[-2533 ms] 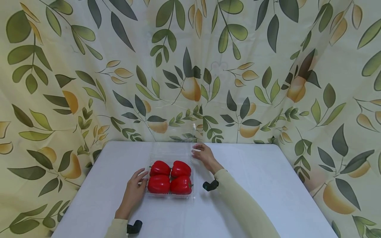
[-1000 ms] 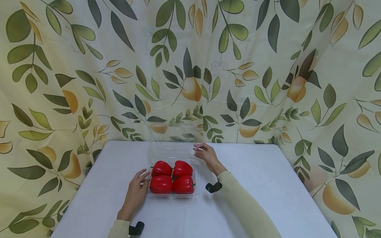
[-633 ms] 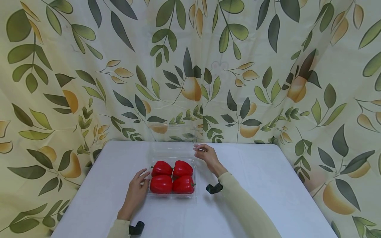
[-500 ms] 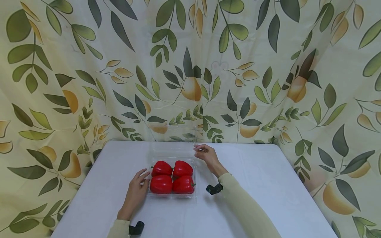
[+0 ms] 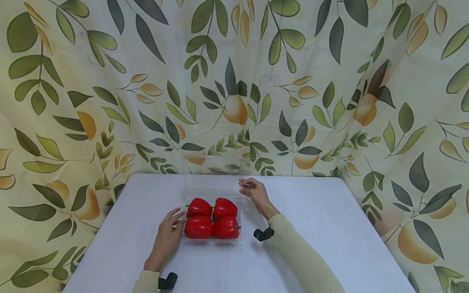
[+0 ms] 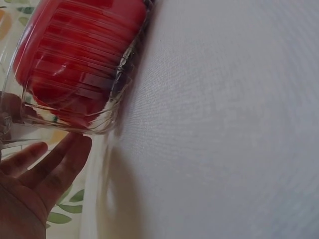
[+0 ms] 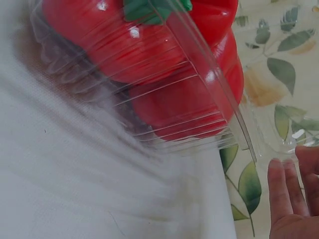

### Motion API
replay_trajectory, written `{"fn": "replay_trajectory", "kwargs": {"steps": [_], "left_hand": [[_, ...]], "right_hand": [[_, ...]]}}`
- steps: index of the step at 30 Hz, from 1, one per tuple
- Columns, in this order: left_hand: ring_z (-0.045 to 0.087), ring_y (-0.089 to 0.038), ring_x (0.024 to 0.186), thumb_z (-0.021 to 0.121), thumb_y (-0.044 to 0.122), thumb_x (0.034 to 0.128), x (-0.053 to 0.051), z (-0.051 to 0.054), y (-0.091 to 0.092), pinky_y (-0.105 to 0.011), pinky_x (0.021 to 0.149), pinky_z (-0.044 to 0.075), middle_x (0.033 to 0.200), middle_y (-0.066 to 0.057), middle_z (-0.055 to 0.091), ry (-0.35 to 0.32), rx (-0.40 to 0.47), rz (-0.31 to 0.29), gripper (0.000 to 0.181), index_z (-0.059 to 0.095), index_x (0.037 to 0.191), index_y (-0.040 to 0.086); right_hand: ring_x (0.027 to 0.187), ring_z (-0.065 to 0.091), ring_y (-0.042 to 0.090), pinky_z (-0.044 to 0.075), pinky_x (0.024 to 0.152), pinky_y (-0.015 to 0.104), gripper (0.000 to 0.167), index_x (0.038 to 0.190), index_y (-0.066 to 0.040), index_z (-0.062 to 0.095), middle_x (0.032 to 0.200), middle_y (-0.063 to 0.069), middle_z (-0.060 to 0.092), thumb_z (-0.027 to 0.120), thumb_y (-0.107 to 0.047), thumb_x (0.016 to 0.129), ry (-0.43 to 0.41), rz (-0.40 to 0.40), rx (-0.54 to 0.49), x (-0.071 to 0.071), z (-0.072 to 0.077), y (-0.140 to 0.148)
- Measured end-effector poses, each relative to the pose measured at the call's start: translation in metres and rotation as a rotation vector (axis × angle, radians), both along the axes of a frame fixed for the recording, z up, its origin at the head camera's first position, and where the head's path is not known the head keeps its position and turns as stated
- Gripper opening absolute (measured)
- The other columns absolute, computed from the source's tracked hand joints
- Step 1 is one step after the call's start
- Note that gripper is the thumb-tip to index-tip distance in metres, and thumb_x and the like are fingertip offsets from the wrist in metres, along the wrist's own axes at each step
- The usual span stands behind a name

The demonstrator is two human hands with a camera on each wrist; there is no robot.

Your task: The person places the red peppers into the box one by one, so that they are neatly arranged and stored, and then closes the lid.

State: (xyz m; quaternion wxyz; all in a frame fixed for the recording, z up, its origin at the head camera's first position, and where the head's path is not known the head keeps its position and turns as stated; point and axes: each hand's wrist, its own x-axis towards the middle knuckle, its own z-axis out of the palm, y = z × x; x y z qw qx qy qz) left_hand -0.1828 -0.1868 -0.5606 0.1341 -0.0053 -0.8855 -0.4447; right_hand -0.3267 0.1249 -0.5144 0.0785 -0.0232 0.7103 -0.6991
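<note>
In the head view, a clear plastic clamshell box (image 5: 210, 241) sits on the table with several red bell peppers (image 5: 198, 227) in its base. Its see-through lid (image 5: 212, 184) stands raised at the back. My left hand (image 5: 167, 235) rests against the box's left side; the left wrist view shows its loosely straight fingers (image 6: 67, 159) touching the wall near a corner. At the lid's right edge, my right hand (image 5: 255, 195) pinches the plastic between thumb and fingers. The clear plastic makes the exact contact there hard to see in the right wrist view.
A white cloth covers the table (image 5: 307, 211). Behind it and on both sides hangs a curtain (image 5: 234, 81) printed with leaves and fruit. Each wrist wears a small black camera (image 5: 264, 234).
Since the earliest frame, the box with the peppers and both hands have shifted slightly to the right. The lid's upper edge sits a little lower. Over the last half second, almost nothing moves.
</note>
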Motion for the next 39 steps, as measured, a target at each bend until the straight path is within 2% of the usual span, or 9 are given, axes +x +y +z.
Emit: {"fn": "replay_trajectory", "kwargs": {"steps": [5,10,12,14,21,34,39], "left_hand": [[0.069,-0.025,0.106,0.059,0.014,0.0962,-0.001,0.001,0.000,-0.035,0.086,0.060,0.145,-0.010,0.051,-0.007,-0.009,0.007,0.038,0.060,0.134,0.008],[0.067,-0.030,0.110,0.057,0.021,0.0966,0.000,0.011,-0.002,-0.044,0.088,0.060,0.147,-0.011,0.050,-0.086,0.007,0.082,0.047,0.050,0.142,0.012],[0.066,-0.031,0.111,0.057,0.023,0.0969,-0.002,0.017,-0.004,-0.046,0.088,0.059,0.146,-0.011,0.050,-0.093,0.029,0.111,0.047,0.048,0.142,0.012],[0.066,-0.032,0.111,0.056,0.022,0.0976,-0.005,0.023,-0.007,-0.046,0.088,0.059,0.145,-0.013,0.051,-0.071,0.050,0.129,0.045,0.049,0.141,0.011],[0.066,-0.033,0.114,0.054,0.017,0.0987,-0.019,0.053,-0.014,-0.049,0.090,0.057,0.139,-0.014,0.056,0.079,0.133,0.140,0.038,0.054,0.135,0.007],[0.056,-0.035,0.128,0.056,0.026,0.0992,-0.048,0.103,-0.012,-0.051,0.101,0.051,0.143,-0.016,0.053,0.195,0.214,0.114,0.045,0.050,0.141,0.009],[0.057,-0.031,0.128,0.058,0.024,0.0981,-0.057,0.116,-0.008,-0.051,0.101,0.052,0.144,-0.012,0.053,0.236,0.251,0.105,0.042,0.054,0.138,0.011]], "right_hand": [[0.132,0.054,0.031,0.053,0.101,0.037,0.020,0.111,0.000,0.060,0.141,0.012,0.058,0.063,-0.001,0.091,0.004,-0.007,0.006,0.002,-0.001,0.000],[0.133,0.053,0.032,0.050,0.104,0.039,0.021,0.111,0.000,0.060,0.141,0.013,0.058,0.064,-0.001,0.091,0.012,-0.008,0.011,0.003,-0.002,0.000],[0.133,0.053,0.033,0.049,0.105,0.040,0.020,0.112,0.000,0.061,0.141,0.014,0.058,0.063,-0.001,0.091,0.023,-0.009,0.021,0.003,-0.002,-0.001],[0.132,0.054,0.033,0.049,0.106,0.041,0.020,0.112,0.001,0.061,0.141,0.015,0.057,0.062,0.000,0.092,0.035,-0.010,0.033,0.004,-0.001,-0.001],[0.128,0.057,0.031,0.051,0.105,0.041,0.018,0.109,0.000,0.062,0.138,0.012,0.060,0.062,0.001,0.092,0.057,-0.029,0.084,0.004,-0.004,-0.001],[0.122,0.061,0.024,0.054,0.101,0.038,0.014,0.103,-0.004,0.065,0.131,0.002,0.066,0.067,-0.002,0.089,0.086,-0.056,0.152,0.010,-0.002,-0.002],[0.122,0.061,0.024,0.054,0.101,0.038,0.011,0.099,-0.006,0.066,0.130,0.001,0.067,0.068,-0.003,0.089,0.098,-0.059,0.166,0.011,-0.003,-0.001]]}}
